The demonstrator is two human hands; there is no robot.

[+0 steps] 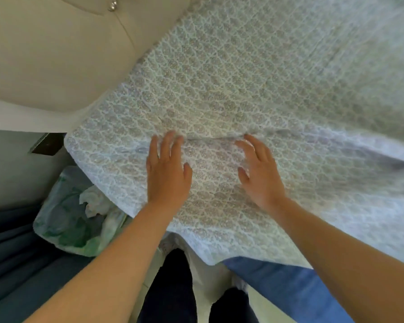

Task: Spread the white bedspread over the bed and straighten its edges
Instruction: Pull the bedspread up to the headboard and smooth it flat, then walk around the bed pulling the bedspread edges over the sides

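Note:
The white bedspread (231,89), quilted with a pale scale pattern, covers the bed from the headboard corner out to the right. Its near edge hangs over the bed's side in front of me. My left hand (167,170) lies flat on the cloth near that corner, fingers spread. A hand's width to the right, my right hand (259,170) rests palm down with fingers apart. A shallow crease runs between the fingertips of both hands and continues right as a longer dark fold (359,157).
A beige tufted headboard (56,54) stands at the upper left. A bin lined with a green and white bag (77,220) sits on the floor at the bed's corner. Blue fabric (285,290) shows under the bedspread's hanging edge. My dark trouser legs (173,287) are below.

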